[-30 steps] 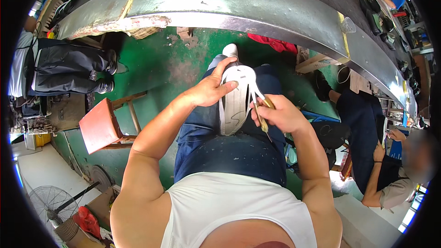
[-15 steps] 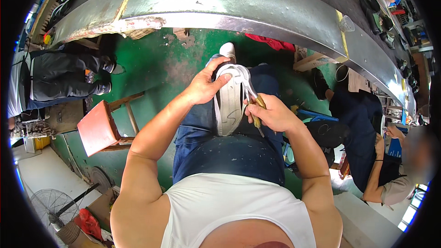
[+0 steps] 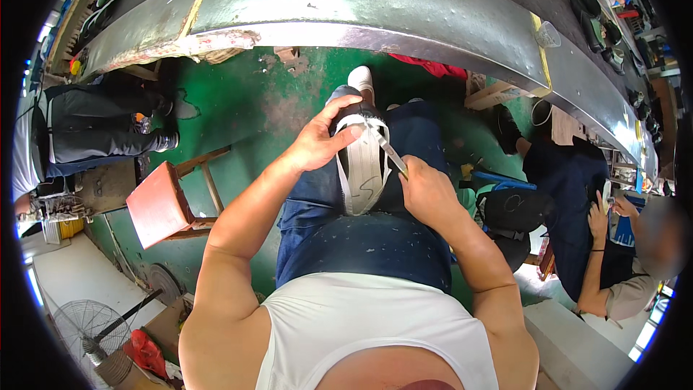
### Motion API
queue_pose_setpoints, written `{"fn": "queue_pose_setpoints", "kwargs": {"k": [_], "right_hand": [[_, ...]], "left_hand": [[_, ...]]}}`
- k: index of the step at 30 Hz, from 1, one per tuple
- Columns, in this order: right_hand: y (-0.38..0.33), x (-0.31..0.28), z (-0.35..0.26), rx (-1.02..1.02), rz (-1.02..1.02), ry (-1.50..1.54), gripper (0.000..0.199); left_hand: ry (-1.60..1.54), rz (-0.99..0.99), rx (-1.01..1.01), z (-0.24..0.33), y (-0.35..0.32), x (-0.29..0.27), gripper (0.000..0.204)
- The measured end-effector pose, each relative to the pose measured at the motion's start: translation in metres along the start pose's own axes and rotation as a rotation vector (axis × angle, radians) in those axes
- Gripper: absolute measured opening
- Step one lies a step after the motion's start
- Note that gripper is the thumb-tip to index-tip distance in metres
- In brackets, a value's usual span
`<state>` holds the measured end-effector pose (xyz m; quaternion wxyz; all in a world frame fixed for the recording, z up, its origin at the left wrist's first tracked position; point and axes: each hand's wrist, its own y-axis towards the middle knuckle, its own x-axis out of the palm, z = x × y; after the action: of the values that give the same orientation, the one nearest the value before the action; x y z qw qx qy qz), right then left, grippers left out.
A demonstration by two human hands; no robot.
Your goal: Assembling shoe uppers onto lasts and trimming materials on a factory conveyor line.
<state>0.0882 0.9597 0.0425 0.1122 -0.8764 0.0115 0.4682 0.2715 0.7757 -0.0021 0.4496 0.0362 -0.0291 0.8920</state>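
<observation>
A shoe on its last lies sole up across my lap, with a pale underside, a dark ink mark and a black upper showing at the far end. My left hand grips its far end from the left, the thumb pressed on the underside and the fingers round the dark edge. In my right hand is a pair of pliers, its handles mostly hidden in the closed fingers. The silver jaws reach up and left to the shoe's pale edge near my left thumb; whether they pinch it I cannot tell.
A long metal-edged bench curves across the far side. On the left stand a reddish stool and a person in dark trousers. A seated person works at the right. A fan stands at the lower left.
My right hand has turned and shifted slightly right, so the pliers' handles are now hidden in it. The jaws uncover more of the black upper. My left hand keeps its hold.
</observation>
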Motion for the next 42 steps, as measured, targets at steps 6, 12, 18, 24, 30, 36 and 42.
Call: {"fn": "queue_pose_setpoints", "kwargs": {"k": [6,12,18,24,30,36,42], "right_hand": [[0.002,-0.018,0.018,-0.146,-0.148,0.258,0.020],[-0.003,-0.046,-0.023,0.019,-0.001,0.701,0.027],[0.040,-0.021,0.002,0.104,-0.215,0.437,0.036],[0.040,0.057,0.018,0.197,0.101,0.409,0.051],[0.020,0.070,0.026,0.202,0.003,0.576,0.042],[0.011,0.052,0.048,0.197,-0.053,0.510,0.053],[-0.040,0.012,0.096,0.482,-0.162,0.584,0.037]], "left_hand": [[-0.005,0.243,-0.010,-0.005,0.005,0.019,0.034],[0.057,0.144,0.000,0.000,0.006,0.013,0.041],[0.102,0.066,-0.091,-0.006,0.009,-0.001,0.054],[0.088,0.357,-0.382,-0.069,-0.020,-0.001,0.052],[0.244,0.356,-0.491,-0.042,-0.064,0.046,0.081],[-0.187,-0.069,-0.428,-0.026,-0.044,0.034,0.092],[-0.313,-0.272,-0.487,-0.059,-0.018,0.050,0.097]]}}
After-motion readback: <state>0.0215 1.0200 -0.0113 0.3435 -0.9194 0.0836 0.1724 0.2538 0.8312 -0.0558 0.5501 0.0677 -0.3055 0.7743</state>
